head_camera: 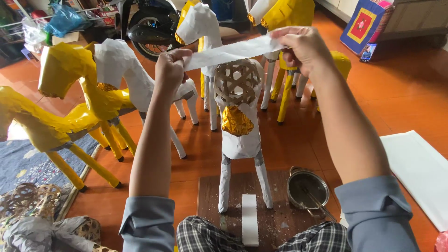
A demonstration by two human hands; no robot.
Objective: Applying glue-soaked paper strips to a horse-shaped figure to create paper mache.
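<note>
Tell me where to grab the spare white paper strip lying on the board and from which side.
Take the white paper strip by its near end, coming from above at the lap side. It lies flat and lengthwise on the wooden board, pointing away between the horse figure's legs, which crowd its far end.

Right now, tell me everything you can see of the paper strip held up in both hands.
The paper strip is long, narrow and white, thin like tissue paper, with slightly ragged edges. It is stretched nearly taut, sloping up from the left hand to the right hand, each pinching one end. It hangs just above the woven bamboo rump of the half-covered paper horse; whether it touches the horse is unclear.
</note>
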